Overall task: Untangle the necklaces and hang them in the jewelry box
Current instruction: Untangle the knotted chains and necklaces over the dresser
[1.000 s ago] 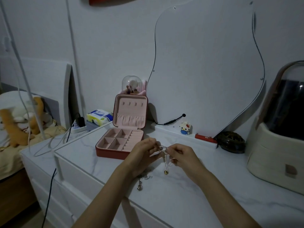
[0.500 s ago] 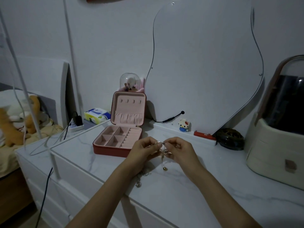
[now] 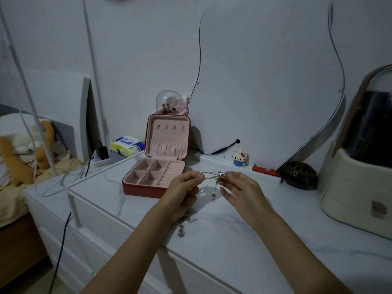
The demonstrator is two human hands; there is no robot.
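So I've got the necklaces pinched in both hands over the bench. My left hand has thumb and forefinger closed on one stretch of chain, and my right hand pinches the knotted clump just across from it, with the other fingers of that hand loosely spread. A short run of chain is pulled taut between the two grips. Below the knot a little round pendant dangles free, and more chain trails down under my left hand onto the bench, ending in another charm near the front edge.

Handling-wise, I'd guess this stuff is super light, thin and floppy, and slippery enough to slide out of a pinch. Yanking probably just tightens the knot or snaps a link, so I reckon the move is holding right next to the tangle with fingertips and teasing loops apart, not pulling on the ends.

The box sits open just behind my left hand, lid upright, with a row of small hooks near the top of the lid, nothing on them yet.

What I can't make out: how many necklaces are actually in this mess, where the clasps are, or how the strands cross inside the knot. The light is dim and the chain is too fine. My left hand also covers part of the trailing bit.
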